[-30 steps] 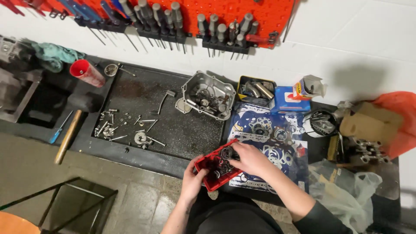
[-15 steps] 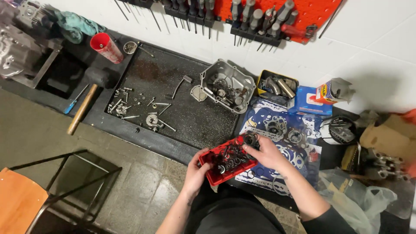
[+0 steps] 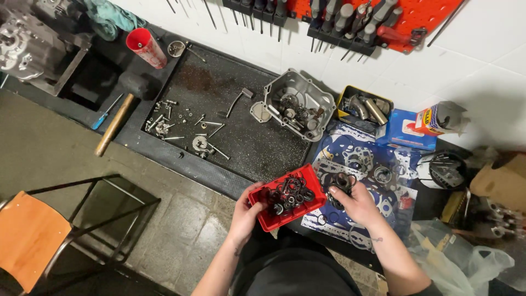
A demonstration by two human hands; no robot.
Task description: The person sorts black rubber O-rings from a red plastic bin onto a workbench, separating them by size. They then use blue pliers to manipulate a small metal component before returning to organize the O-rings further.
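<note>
My left hand (image 3: pixel 246 212) grips the near left corner of a small red plastic tray (image 3: pixel 262 216) full of black rubber rings and seals, held at the front edge of the bench. Just right of the tray, my right hand (image 3: pixel 356 204) is closed around a dark round seal part (image 3: pixel 341 181), over a blue and white gasket sheet (image 3: pixel 356 159).
A black rubber mat (image 3: pixel 252 142) carries loose bolts, a sprocket and a grey metal engine cover (image 3: pixel 298 104). A mallet (image 3: pixel 118 120), a red cup (image 3: pixel 145 48), a yellow-rimmed parts box (image 3: pixel 364 107) and a blue box (image 3: pixel 405 131) lie around. An orange-seated stool (image 3: pixel 33 235) stands left.
The view has swung so the bench sits further right and lower. My right hand has lifted out of the red tray with a dark seal part and moved right over the gasket sheet.
</note>
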